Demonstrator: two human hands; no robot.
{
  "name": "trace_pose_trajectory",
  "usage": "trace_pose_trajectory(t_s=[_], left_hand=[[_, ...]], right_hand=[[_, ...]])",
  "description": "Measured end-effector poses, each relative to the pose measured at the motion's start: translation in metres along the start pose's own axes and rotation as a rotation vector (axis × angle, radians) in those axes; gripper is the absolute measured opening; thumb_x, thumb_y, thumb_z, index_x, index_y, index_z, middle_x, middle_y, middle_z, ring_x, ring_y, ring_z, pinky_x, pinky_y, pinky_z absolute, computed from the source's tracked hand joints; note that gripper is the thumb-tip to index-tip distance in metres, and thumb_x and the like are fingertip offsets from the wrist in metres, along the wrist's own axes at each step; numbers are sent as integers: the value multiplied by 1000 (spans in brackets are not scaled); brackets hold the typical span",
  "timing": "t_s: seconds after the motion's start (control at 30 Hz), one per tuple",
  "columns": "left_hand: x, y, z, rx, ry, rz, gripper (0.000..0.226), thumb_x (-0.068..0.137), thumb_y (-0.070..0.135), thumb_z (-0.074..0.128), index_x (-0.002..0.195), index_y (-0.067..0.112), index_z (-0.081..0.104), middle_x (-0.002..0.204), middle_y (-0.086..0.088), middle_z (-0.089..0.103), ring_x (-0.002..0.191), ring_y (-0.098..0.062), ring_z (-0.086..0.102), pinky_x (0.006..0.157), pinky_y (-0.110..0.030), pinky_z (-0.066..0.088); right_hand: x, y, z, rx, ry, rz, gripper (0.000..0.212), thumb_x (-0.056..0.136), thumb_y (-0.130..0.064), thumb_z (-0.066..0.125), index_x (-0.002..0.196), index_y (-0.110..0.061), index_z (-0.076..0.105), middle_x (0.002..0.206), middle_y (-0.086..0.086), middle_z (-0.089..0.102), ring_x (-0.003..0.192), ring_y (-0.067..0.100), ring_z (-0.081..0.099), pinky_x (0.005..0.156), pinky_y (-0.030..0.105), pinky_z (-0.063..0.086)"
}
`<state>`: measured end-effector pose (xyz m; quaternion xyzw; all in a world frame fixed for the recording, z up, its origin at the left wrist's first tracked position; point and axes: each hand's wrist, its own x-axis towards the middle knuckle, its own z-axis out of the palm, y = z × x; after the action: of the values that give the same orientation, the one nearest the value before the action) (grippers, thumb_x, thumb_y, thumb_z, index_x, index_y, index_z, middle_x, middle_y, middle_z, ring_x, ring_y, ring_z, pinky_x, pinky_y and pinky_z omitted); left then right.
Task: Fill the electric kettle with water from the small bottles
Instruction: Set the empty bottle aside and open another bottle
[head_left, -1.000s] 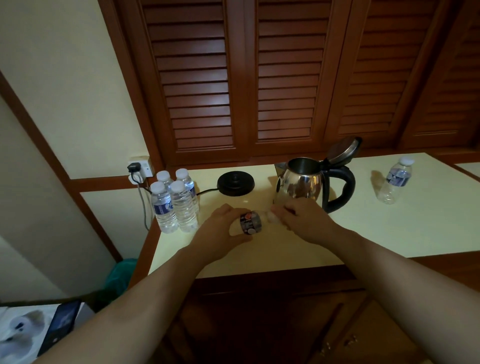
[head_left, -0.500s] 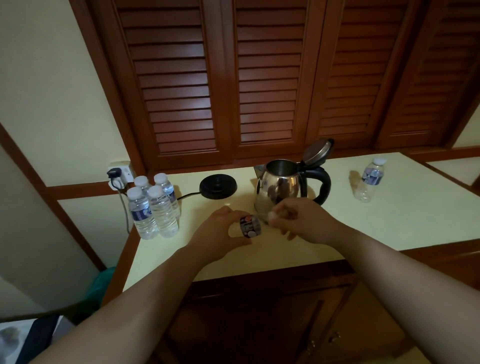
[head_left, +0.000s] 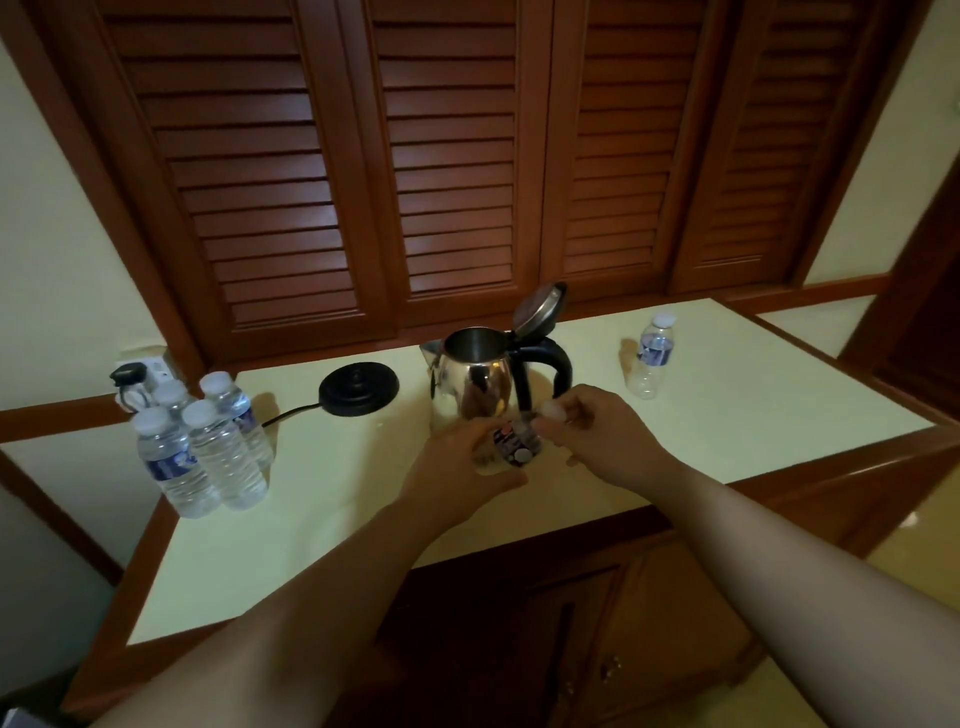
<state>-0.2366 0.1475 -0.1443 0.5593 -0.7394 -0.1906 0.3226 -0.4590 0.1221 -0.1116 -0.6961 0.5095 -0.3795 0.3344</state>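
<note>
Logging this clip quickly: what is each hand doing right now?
Left hand: grips the small bottle, held in front of the kettle.
Right hand: pinches the white cap at the bottle's top.

Louvered wooden doors (head_left: 452, 171); cream walls (head_left: 57, 260); pale countertop (head_left: 727, 405)

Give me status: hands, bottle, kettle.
Left hand grips small bottle; right hand pinches white cap. Kettle off its base, lid up. Nothing blocking the pour.
</note>
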Motion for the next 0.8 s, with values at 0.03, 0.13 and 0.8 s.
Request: trace_pose_trajectory(t_s=[0.03,0.13,0.8], left_hand=[[4,4,10,-44,-17,-13,75,79,47,88,145,32,56,129,12,63,112,-4,59,90,-15,44],[16,18,42,-91,-64,-53,80,81,49,87,149,31,50,134,10,59,118,-5,56,97,-25,49],[123,81,156,-304,110,-217,56,83,37,85,129,27,55,119,10,65,107,-13,65,86,-31,51]], right_hand=[[0,5,-10,3,28,10,28,87,-45,81,98,-22,67,90,2,70,82,18,71,61,35,63],[-1,23,-44,-30,85,18,26,88,-41,81,97,-21,67,90,-1,71,80,19,71,68,45,64],[28,149,-124,-439,205,232,59,89,-64,68,134,-25,63,142,-3,59,136,20,48,111,40,45]])
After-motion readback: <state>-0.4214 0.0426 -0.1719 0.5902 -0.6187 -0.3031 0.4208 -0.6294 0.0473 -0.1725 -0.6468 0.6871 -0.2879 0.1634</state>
